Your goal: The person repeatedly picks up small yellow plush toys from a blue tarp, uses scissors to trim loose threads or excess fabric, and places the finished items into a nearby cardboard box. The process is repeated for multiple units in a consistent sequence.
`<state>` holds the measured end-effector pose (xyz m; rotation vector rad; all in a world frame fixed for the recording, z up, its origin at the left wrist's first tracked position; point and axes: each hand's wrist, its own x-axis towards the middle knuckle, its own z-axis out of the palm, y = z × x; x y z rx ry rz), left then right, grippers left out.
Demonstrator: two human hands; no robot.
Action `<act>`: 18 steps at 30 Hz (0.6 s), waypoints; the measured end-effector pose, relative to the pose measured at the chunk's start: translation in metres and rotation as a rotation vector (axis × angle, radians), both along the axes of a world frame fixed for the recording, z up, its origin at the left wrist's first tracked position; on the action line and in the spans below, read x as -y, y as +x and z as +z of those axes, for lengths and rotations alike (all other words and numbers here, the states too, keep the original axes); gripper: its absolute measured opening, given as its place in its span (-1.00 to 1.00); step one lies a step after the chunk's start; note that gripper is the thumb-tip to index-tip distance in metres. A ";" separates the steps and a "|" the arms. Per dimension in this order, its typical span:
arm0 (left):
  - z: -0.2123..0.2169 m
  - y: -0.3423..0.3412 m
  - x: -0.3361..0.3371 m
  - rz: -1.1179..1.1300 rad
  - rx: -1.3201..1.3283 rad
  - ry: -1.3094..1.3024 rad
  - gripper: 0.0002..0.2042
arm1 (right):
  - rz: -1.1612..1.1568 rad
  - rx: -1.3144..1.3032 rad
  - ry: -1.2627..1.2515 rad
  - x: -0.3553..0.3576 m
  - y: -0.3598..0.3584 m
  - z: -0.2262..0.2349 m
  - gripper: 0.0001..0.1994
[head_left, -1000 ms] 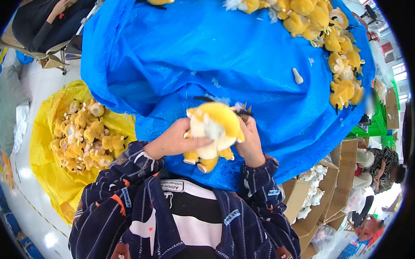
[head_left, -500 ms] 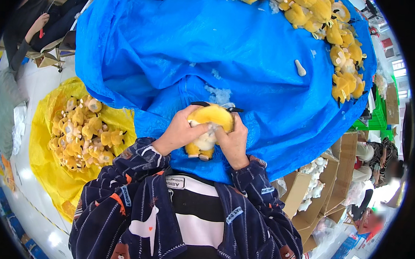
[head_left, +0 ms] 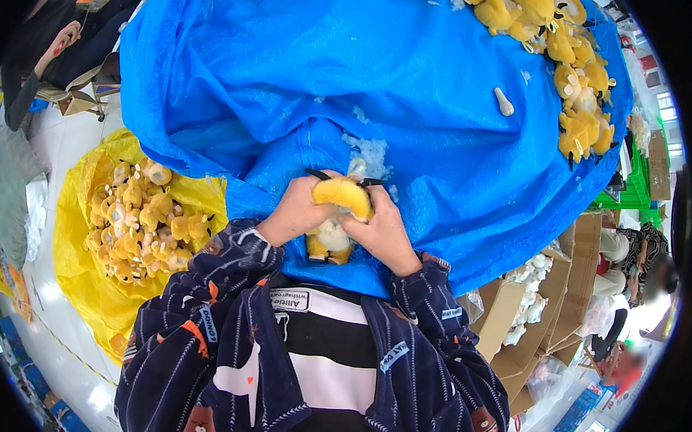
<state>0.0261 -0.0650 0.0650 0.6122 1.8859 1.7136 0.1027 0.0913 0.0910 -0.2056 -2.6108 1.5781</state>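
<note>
Between my hands is a small yellow plush toy (head_left: 341, 194) with black ears or tips, a whitish belly and stubby feet pointing toward me. My left hand (head_left: 298, 212) grips its left side, the thumb pressing on the front. My right hand (head_left: 386, 229) grips the other side, its thumb also pushed into the middle. The head part is squeezed and folded into a curve. What lies under my thumbs is partly hidden. Loose white stuffing fluff (head_left: 370, 157) lies on the blue sheet (head_left: 291, 67) just beyond the toy.
Yellow plush toys (head_left: 579, 95) are heaped along the sheet's far right edge. More fill a yellow sack (head_left: 88, 282) at the left. A small pale piece (head_left: 504, 102) lies on the sheet. Cardboard boxes (head_left: 562, 295) with white items stand at right. Other people sit nearby.
The toy's head has been squeezed and bent into a narrower arc, and both hands have shifted slightly left. Both still hold the toy.
</note>
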 end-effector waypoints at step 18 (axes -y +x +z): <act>-0.003 0.007 0.000 -0.237 0.360 0.178 -0.39 | -0.320 0.012 -0.448 -0.018 -0.013 -0.023 -0.74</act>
